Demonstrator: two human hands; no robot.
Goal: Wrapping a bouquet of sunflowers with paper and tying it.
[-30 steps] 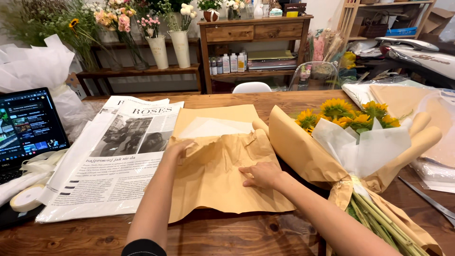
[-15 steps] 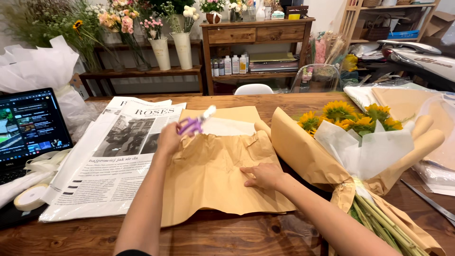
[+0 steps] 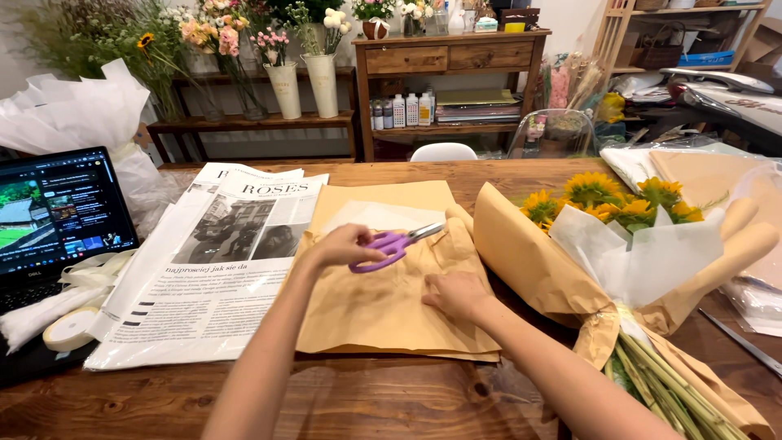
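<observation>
My left hand (image 3: 346, 244) grips purple-handled scissors (image 3: 394, 244), blades pointing right over a stack of tan kraft paper (image 3: 383, 301) on the wooden table. My right hand (image 3: 456, 294) lies flat on the paper's right part, fingers together, holding it down. A sheet of white tissue (image 3: 371, 216) lies on the far part of the kraft paper. To the right lies a sunflower bouquet (image 3: 619, 236) wrapped in kraft paper and white tissue, stems toward me.
Newspaper sheets (image 3: 208, 269) lie left of the kraft paper. An open laptop (image 3: 57, 216), white ribbon roll (image 3: 69, 330) and white wrapped bundle (image 3: 77, 110) are at the far left. Vases with flowers (image 3: 285, 81) and a wooden shelf unit (image 3: 452, 73) stand behind the table.
My left hand has picked up the purple scissors from the paper's far edge and brought them over the kraft paper. My right hand stays pressed on the paper.
</observation>
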